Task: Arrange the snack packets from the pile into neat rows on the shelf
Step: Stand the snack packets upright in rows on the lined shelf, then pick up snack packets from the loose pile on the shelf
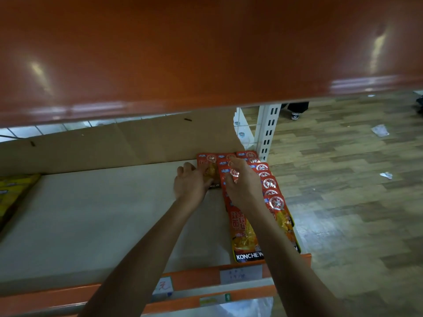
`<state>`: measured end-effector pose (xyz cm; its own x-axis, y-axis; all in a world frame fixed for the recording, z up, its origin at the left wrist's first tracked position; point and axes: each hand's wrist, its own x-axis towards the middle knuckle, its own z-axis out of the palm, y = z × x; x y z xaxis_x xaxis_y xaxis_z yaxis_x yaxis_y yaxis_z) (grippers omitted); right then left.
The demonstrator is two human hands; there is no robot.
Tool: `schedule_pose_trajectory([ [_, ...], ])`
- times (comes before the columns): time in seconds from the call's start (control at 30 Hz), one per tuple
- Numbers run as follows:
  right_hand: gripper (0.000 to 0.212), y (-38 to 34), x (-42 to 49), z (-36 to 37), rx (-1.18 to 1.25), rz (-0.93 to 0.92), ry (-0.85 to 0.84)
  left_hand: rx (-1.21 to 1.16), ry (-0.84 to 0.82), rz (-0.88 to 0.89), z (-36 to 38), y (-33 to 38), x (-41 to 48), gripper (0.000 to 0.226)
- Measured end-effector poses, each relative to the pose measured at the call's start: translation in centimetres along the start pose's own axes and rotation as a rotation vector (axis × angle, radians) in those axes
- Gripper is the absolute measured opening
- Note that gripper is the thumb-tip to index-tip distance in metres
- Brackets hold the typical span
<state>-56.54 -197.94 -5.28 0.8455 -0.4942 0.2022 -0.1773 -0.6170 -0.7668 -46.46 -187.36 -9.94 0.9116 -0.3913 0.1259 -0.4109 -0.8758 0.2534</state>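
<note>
Red and orange snack packets [273, 197] lie overlapped in rows at the right end of the pale shelf board [91, 213], running from the cardboard back to the front rim. My left hand [191, 184] rests on a single red packet [209, 167] at the back, its fingers on the packet's left part. My right hand [242, 181] pinches the top edge of a packet [242, 232] in the left row between thumb and fingers. Both forearms reach in from below the front rim.
An orange upper shelf [206, 53] overhangs the whole work area. A cardboard sheet [114, 143] backs the shelf. Yellow packets [13, 193] lie at the far left. The orange front rim [194, 280] carries price labels. A white upright post [269, 131] and wooden floor [354, 179] are at the right.
</note>
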Motion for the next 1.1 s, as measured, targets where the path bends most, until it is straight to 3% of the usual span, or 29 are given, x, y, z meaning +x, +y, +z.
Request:
schedule_pose_trajectory([
  [0.3,0.038,-1.4,0.1,1.4,-0.172,-0.058,-0.116,-0.062,0.042,-0.021,-1.6,-1.1,-1.7,0.047],
  [0.53,0.043,-5.9,-2.1,6.0,-0.213,-0.211,-0.171,-0.007,0.143,-0.060,-5.0,-7.1,-6.2,0.050],
  [1.1,0.046,-28.4,-19.5,29.1,-0.099,-0.500,-0.449,0.100,0.294,-0.394,-17.9,-36.7,-25.3,0.053],
])
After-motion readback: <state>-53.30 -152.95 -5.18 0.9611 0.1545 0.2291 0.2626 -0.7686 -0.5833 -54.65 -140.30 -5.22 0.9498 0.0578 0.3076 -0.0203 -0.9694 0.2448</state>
